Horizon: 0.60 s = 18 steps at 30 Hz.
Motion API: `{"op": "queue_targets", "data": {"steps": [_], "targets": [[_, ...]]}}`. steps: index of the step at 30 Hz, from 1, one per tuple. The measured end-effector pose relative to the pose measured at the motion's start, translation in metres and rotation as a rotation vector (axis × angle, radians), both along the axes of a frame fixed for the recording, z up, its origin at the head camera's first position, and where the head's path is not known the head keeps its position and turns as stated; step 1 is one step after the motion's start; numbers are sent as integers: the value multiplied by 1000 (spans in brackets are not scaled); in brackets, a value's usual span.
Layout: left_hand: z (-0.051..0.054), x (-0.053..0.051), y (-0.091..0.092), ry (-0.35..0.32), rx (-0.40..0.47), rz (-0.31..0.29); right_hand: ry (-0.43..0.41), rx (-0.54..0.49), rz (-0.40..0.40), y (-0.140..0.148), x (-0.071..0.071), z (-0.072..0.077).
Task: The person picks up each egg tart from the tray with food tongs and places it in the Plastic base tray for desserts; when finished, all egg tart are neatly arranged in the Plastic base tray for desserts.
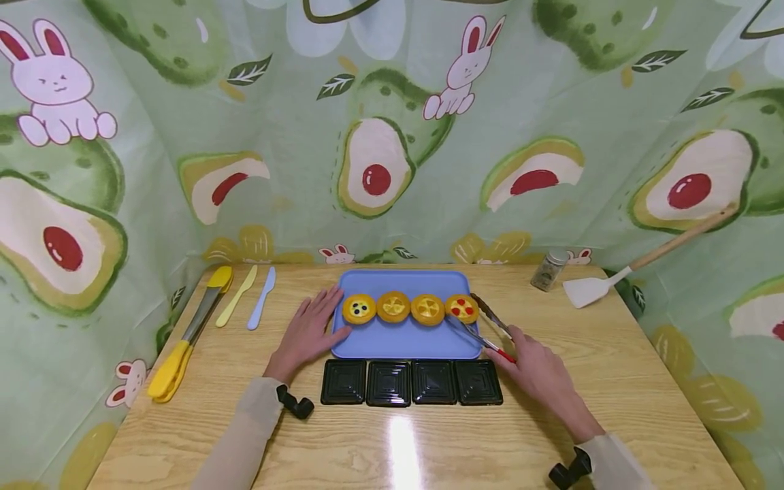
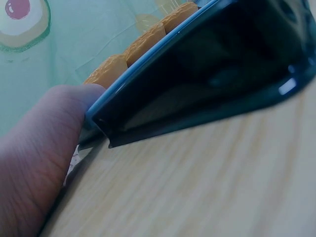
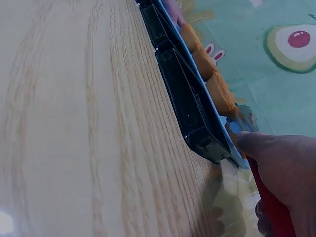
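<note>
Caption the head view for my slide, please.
Right hand holds tongs at the red-dotted tart on a blue tray; left hand touches its left edge.

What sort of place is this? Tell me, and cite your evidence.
Probably a staged cooking set-up rather than a working kitchen: avocado-print cloth hangs behind and beside the wooden table, where a blue tray holds four tarts.

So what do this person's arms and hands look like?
The person wears light-beige fabric sleeves, with small black wrist-worn devices at the cuffs. The left hand and right hand are ungloved; no cables show.
</note>
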<state>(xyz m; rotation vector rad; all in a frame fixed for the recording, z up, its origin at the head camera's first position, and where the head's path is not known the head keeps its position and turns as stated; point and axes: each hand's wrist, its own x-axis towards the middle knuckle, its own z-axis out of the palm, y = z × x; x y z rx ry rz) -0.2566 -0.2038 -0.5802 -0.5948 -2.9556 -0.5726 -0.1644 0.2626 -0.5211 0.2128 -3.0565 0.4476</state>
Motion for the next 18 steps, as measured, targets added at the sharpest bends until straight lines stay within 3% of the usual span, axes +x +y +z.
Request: {"op": "queue_targets", "data": {"steps": [18], "targets": [[1,1,0,0,-8,-1,-33,13,-11,-5,-1,4]]}}
